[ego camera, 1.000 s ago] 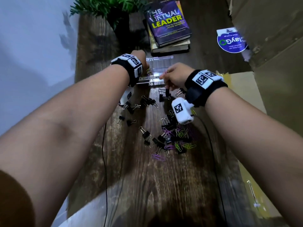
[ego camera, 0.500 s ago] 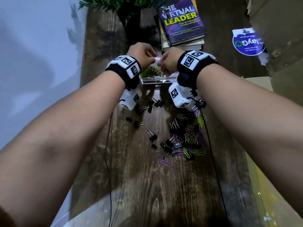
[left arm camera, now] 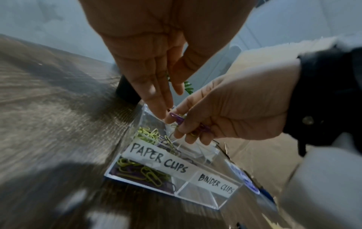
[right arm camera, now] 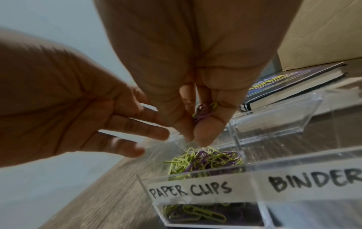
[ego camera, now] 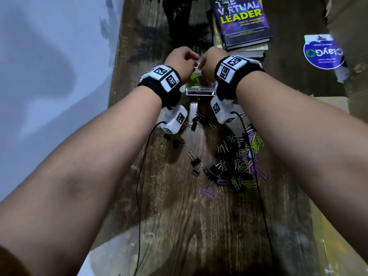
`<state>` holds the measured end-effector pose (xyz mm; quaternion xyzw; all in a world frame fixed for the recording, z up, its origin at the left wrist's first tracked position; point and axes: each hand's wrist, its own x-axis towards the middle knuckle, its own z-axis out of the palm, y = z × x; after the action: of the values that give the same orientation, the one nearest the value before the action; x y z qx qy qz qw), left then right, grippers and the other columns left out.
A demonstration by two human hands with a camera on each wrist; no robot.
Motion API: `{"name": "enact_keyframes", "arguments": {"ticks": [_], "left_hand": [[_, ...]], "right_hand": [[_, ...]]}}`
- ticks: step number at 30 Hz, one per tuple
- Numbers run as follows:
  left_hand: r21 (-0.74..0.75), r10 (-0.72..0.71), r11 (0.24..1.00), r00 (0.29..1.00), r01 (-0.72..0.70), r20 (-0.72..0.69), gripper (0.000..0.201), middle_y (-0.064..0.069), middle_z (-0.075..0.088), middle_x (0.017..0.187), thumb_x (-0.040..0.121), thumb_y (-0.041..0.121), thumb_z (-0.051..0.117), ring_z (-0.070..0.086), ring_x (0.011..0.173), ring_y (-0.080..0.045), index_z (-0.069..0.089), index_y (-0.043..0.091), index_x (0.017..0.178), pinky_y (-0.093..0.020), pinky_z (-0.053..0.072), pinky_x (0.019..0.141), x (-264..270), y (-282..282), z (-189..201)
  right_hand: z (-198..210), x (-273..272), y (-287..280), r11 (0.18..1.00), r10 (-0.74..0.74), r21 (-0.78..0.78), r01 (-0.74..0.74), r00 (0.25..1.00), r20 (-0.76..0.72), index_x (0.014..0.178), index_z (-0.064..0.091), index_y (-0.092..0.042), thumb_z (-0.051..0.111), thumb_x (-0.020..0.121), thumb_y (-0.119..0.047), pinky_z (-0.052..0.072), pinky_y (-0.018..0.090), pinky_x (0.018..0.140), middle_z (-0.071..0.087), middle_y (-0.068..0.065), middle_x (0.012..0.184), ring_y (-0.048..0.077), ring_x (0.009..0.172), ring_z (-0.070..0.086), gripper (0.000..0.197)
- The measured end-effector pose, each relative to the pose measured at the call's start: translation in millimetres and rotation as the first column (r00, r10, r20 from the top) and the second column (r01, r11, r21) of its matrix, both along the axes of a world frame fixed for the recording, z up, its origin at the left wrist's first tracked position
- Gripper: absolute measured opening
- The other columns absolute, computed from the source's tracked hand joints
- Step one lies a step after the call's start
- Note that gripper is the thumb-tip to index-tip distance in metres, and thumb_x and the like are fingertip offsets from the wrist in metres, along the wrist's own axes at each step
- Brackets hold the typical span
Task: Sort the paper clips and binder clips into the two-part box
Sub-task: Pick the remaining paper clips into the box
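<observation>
Head view shows a narrow wooden tabletop (ego camera: 179, 226) whose left edge runs beside a pale wall, with a cardboard box (ego camera: 348, 16) crowding the far right; the near stretch of wood lies bare between the two forearms. At the far end a stack of books (ego camera: 243, 22) and a dark plant pot (ego camera: 179, 22) stand just beyond the clear two-part box (left arm camera: 197, 175), leaving little room behind it. Both hands meet over the box's left compartment, labelled PAPER CLIPS. The right hand (right arm camera: 195, 77) pinches a small bunch of purple and green paper clips (right arm camera: 203, 111) between thumb and fingertips just above that compartment. The left hand (left arm camera: 149, 54) is beside it with fingers straight and together, holding nothing, tips near the right hand's fingers. A heap of green and purple paper clips (right arm camera: 205, 159) already lies in the left compartment; the right one, labelled BINDER CLIPS, looks bare through its wall. On the tabletop near the box, black binder clips (ego camera: 197, 162) lie scattered, and a mixed pile of clips (ego camera: 243, 162) sits to the right under the right forearm.
</observation>
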<state>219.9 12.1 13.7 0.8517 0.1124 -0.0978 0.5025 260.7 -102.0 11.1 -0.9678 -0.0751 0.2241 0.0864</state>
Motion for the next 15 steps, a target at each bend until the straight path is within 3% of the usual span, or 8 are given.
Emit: {"name": "enact_keyframes", "arguments": {"ticks": [1, 3, 4, 6, 9, 12, 15], "left_hand": [[-0.036, 0.050, 0.998, 0.999, -0.049, 0.009, 0.030, -0.004, 0.069, 0.091, 0.083, 0.001, 0.038, 0.066, 0.080, -0.019, 0.060, 0.022, 0.083, -0.038, 0.059, 0.066, -5, 2, 3], [-0.110, 0.138, 0.985, 0.990, -0.136, 0.012, 0.031, -0.004, 0.066, 0.085, 0.086, -0.003, 0.035, 0.062, 0.069, -0.014, 0.058, 0.017, 0.086, -0.028, 0.052, 0.054, -18, 7, 9], [-0.158, 0.182, 0.971, 0.983, -0.179, 0.000, 0.031, -0.004, 0.064, 0.081, 0.088, -0.004, 0.033, 0.059, 0.065, -0.012, 0.057, 0.016, 0.086, -0.025, 0.048, 0.050, -28, 10, 12], [-0.244, 0.248, 0.937, 0.968, -0.250, -0.040, 0.032, -0.003, 0.060, 0.077, 0.092, -0.003, 0.032, 0.053, 0.059, -0.010, 0.055, 0.017, 0.083, -0.021, 0.041, 0.048, -50, 14, 13], [-0.244, 0.258, 0.930, 0.961, -0.274, -0.099, 0.030, -0.002, 0.059, 0.078, 0.093, -0.004, 0.034, 0.051, 0.060, -0.009, 0.053, 0.017, 0.084, -0.017, 0.041, 0.049, -93, 15, 6], [-0.164, 0.176, 0.967, 0.977, -0.195, -0.122, 0.030, 0.001, 0.061, 0.081, 0.092, -0.004, 0.043, 0.055, 0.065, -0.010, 0.053, 0.023, 0.081, -0.020, 0.047, 0.057, -141, 8, -5], [0.029, -0.049, 0.998, 0.985, 0.054, -0.163, 0.017, 0.009, 0.061, 0.092, 0.091, 0.007, 0.054, 0.057, 0.078, -0.003, 0.058, 0.023, 0.090, -0.019, 0.047, 0.072, -189, -4, -9]], "right_hand": [[9, -6, 2, 1.000, -0.002, 0.023, 0.002, 1.000, -0.003, 0.109, 0.068, -0.021, 0.062, 0.080, -0.016, 0.051, 0.040, 0.089, 0.067, 0.002, 0.107, 0.028, 0.097, 0.064, 0.030], [17, -12, 5, 0.996, 0.026, 0.085, -0.026, 1.000, -0.008, 0.110, 0.070, -0.019, 0.057, 0.088, -0.013, 0.049, 0.025, 0.076, 0.066, 0.005, 0.103, 0.022, 0.091, 0.060, 0.026], [17, -13, 6, 0.993, 0.042, 0.110, -0.042, 0.999, 0.007, 0.111, 0.070, -0.019, 0.056, 0.089, -0.011, 0.047, 0.023, 0.071, 0.065, 0.004, 0.101, 0.020, 0.089, 0.058, 0.027], [21, -19, 8, 0.985, 0.100, 0.137, -0.107, 0.993, 0.059, 0.112, 0.070, -0.019, 0.055, 0.088, -0.008, 0.046, 0.025, 0.078, 0.066, 0.003, 0.109, 0.022, 0.100, 0.061, 0.030], [20, -26, 9, 0.977, 0.136, 0.161, -0.143, 0.989, 0.053, 0.114, 0.068, -0.020, 0.054, 0.086, -0.004, 0.045, 0.028, 0.091, 0.064, 0.006, 0.122, 0.027, 0.112, 0.060, 0.035], [24, -37, -2, 0.963, 0.116, 0.234, -0.130, 0.991, 0.071, 0.113, 0.067, -0.023, 0.059, 0.083, -0.007, 0.045, 0.025, 0.089, 0.063, 0.004, 0.121, 0.023, 0.110, 0.060, 0.034], [27, -51, -23, 0.935, -0.016, 0.354, -0.023, 0.994, 0.108, 0.109, 0.068, -0.022, 0.063, 0.082, -0.010, 0.048, 0.026, 0.086, 0.066, 0.003, 0.114, 0.019, 0.102, 0.062, 0.030]]}}
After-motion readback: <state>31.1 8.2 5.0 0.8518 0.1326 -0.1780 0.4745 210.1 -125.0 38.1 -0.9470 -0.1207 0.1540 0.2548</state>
